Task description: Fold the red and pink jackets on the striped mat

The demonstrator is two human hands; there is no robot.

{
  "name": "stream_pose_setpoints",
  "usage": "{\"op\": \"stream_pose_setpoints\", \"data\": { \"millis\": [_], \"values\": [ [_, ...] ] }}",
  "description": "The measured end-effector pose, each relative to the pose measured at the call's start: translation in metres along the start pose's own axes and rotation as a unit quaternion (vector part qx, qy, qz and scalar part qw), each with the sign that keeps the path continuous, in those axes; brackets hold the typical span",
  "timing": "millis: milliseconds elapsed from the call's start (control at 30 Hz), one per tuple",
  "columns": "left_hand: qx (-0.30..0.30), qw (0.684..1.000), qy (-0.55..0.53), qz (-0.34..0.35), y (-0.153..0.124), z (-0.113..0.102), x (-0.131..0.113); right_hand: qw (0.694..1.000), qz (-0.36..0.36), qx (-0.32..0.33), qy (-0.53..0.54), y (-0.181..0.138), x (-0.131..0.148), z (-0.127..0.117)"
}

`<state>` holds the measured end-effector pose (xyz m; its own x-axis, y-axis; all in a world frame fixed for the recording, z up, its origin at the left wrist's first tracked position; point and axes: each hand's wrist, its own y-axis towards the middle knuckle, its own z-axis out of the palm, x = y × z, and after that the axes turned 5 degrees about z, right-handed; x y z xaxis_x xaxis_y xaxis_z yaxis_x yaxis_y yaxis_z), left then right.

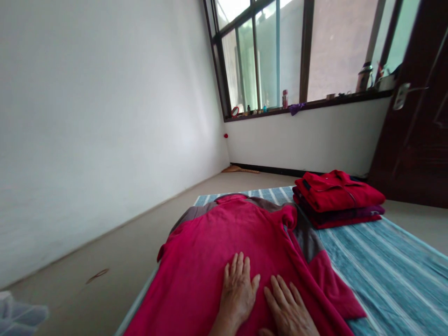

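A pink-red long-sleeved top with grey shoulder panels lies spread out, its collar at the far end. My left hand rests flat on the middle of it, fingers stretched forward. Close by on the right, my right hand also lies palm down on the fabric, its fingers extended and its lower part cut off by the frame edge. The right sleeve reaches out to the side, grey above and pink below. On the left, the other sleeve is mostly hidden under or behind the body of the top.
Beneath the top is a blue, white-striped cloth surface. A stack of folded red and purple clothes sits at its far right. White walls, a windowsill with small items and a dark door surround it. A white plastic bag is at lower left.
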<state>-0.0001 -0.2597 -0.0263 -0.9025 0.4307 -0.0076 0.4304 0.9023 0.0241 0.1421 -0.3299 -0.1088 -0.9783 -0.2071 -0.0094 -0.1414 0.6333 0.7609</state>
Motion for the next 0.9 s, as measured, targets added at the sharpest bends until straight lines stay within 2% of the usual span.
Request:
{"op": "stream_pose_setpoints", "data": {
  "millis": [100,233,367,500,567,700,800,900],
  "values": [
    [-0.001,1.000,-0.003,-0.001,0.000,0.000,0.000,0.999,-0.021,-0.036,-0.006,0.003,-0.003,0.005],
    [-0.005,1.000,-0.009,-0.002,0.000,0.005,0.003,0.998,-0.053,-0.043,-0.016,0.000,-0.013,0.011],
    [-0.027,0.999,-0.028,-0.004,-0.001,0.011,0.006,0.997,-0.074,-0.010,-0.030,-0.012,-0.017,0.025],
    [-0.029,0.999,-0.035,-0.005,-0.002,0.013,0.008,0.998,-0.025,0.045,-0.031,-0.030,-0.012,0.048],
    [-0.027,0.999,-0.035,-0.006,-0.001,0.013,0.008,0.999,-0.011,0.048,-0.020,-0.036,-0.009,0.057],
    [-0.025,0.999,-0.035,-0.008,0.000,0.014,0.009,1.000,0.006,-0.013,-0.020,-0.039,-0.004,0.065],
    [-0.025,0.999,-0.035,-0.004,0.000,0.016,0.010,0.998,0.042,-0.052,-0.020,-0.034,-0.002,0.061],
    [-0.021,0.999,-0.031,0.002,0.000,0.014,0.010,0.998,-0.015,-0.049,-0.038,-0.026,-0.007,0.051]
  ]
}}
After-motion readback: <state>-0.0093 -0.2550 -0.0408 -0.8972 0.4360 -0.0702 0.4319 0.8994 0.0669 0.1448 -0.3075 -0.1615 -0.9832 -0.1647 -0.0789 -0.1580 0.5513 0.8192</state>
